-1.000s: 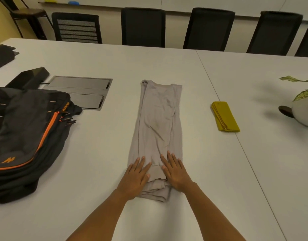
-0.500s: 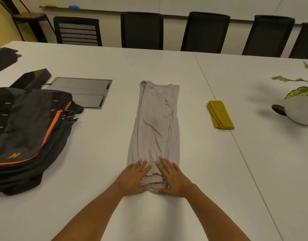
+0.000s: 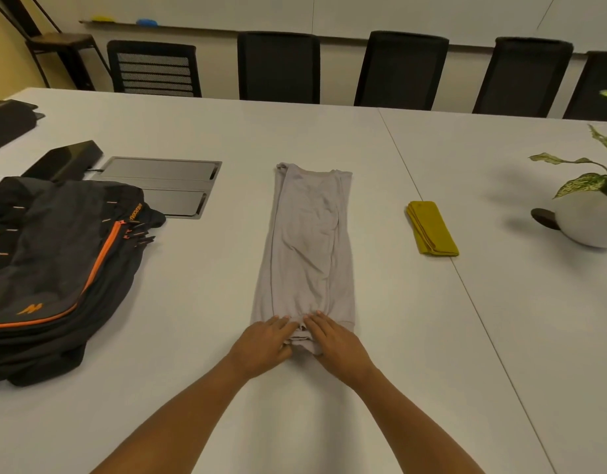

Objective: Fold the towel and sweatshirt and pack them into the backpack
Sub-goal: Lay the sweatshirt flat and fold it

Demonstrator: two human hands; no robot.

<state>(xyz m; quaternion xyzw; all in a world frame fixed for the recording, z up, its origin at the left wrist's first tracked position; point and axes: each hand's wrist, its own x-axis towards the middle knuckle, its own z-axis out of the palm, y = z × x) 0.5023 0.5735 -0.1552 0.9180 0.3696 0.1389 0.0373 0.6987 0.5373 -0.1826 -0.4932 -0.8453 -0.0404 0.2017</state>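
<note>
looking down across a white table (image 3: 192,302), split by a thin seam (image 3: 432,217) toward the right and backed by a row of black chairs (image 3: 278,66) along a pale wall, with a dark stool (image 3: 61,46) in the far left corner and a narrow ledge (image 3: 192,27) above. taking in, on the left side, a black backpack (image 3: 56,261) with orange zip trim, slumped flat on the tabletop; just beyond it a grey metal hatch (image 3: 162,186) set flush in the surface, and a black wedge-shaped block (image 3: 62,159) beside that. noting on the right a small yellow towel (image 3: 432,229), already folded, lying just left of the seam, and near the edge a round white pot (image 3: 589,220) with speckled leaves. centred: a beige sweatshirt (image 3: 305,248), folded into a long narrow strip pointing away, well apart from backpack and towel. pressing down on its bunched near end, side by side: left hand (image 3: 261,345) and right hand (image 3: 336,343), fingers nearly straight and laid flat on the cloth, not clenched round it, fingertips almost meeting over the middle. cannot tell whether either thumb is tucked beneath the fold.
</note>
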